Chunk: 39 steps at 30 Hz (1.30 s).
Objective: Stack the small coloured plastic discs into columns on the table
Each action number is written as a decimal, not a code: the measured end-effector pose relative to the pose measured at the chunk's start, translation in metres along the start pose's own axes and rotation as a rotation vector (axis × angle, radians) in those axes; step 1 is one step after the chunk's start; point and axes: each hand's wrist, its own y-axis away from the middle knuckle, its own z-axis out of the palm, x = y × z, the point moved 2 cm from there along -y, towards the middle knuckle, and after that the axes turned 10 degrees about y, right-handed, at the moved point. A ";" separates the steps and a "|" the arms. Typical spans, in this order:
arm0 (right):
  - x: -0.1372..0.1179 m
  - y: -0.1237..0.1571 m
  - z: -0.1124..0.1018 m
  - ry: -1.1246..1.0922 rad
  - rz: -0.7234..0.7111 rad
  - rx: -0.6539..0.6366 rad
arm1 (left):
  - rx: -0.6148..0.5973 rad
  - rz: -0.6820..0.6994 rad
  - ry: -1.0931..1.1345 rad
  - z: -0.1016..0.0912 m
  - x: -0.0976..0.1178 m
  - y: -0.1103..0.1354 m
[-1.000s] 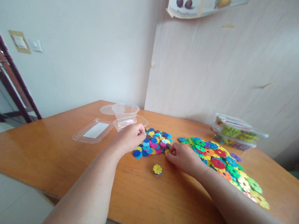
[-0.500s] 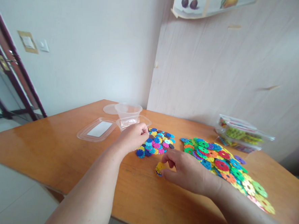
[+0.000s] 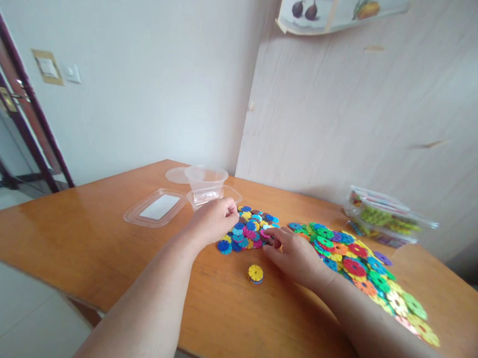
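Observation:
My left hand (image 3: pixel 213 220) rests curled on the left edge of a small pile of coloured plastic discs (image 3: pixel 252 228); what its fingers hold, if anything, is hidden. My right hand (image 3: pixel 295 254) lies on the table with fingers stretched toward the pile's right edge, touching discs there. A short stack of discs with a yellow one on top (image 3: pixel 256 273) sits alone on the wood, just in front of and left of my right hand. A larger spread of bigger coloured discs (image 3: pixel 355 262) runs along under my right forearm.
The orange wooden table (image 3: pixel 98 235) stands in a corner. Clear plastic tubs (image 3: pixel 205 183) and a flat lid (image 3: pixel 156 208) sit behind my left hand. A clear box with more pieces (image 3: pixel 386 216) is at the far right by the wall. A door is at left.
My right hand went from the pile to the lone stack, set a yellow disc on it, and has now returned to the pile's right edge. My left hand stayed put.

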 end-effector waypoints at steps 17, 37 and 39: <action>-0.005 -0.007 0.002 0.034 -0.004 -0.039 | -0.019 -0.020 0.015 0.001 0.000 0.001; -0.009 0.003 -0.010 -0.365 -0.054 -0.239 | -0.019 -0.010 0.003 0.000 0.000 0.001; -0.012 0.011 -0.016 -0.469 -0.087 -0.375 | -0.023 -0.019 0.006 -0.001 0.001 0.001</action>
